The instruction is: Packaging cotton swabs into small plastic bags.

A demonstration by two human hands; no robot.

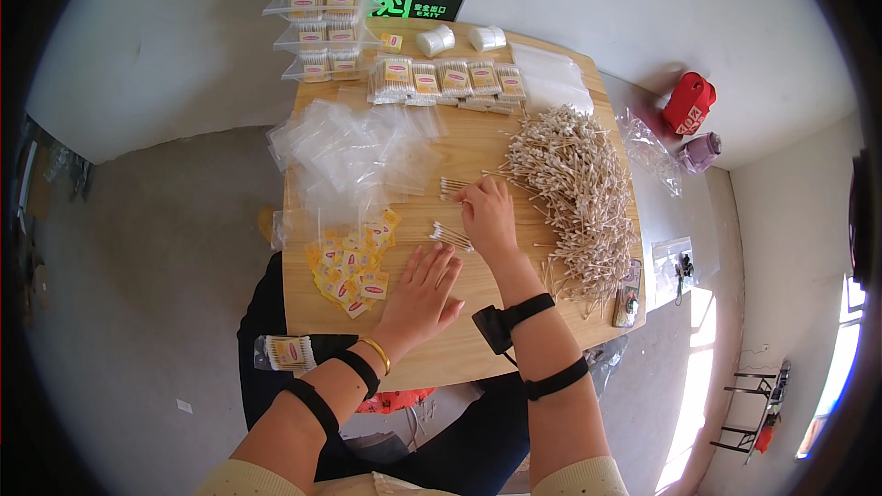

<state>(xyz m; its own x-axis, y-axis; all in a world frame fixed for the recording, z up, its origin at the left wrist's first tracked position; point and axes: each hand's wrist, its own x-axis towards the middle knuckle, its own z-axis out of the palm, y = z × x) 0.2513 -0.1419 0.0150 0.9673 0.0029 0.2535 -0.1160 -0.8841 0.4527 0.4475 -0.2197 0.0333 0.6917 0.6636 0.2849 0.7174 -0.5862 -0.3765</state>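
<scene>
The left hand point(424, 289) lies flat and open on the wooden table point(459, 349), fingers spread, holding nothing, just beside the yellow labels point(354, 266) at its nine o'clock. The right hand point(487, 216) rests palm down, fingers curled over loose cotton swabs point(450, 235); whether it grips any cannot be told. The big swab heap point(574, 193) sits at its three o'clock, clear bags point(354, 152) at eleven, probably kept within reach.
</scene>
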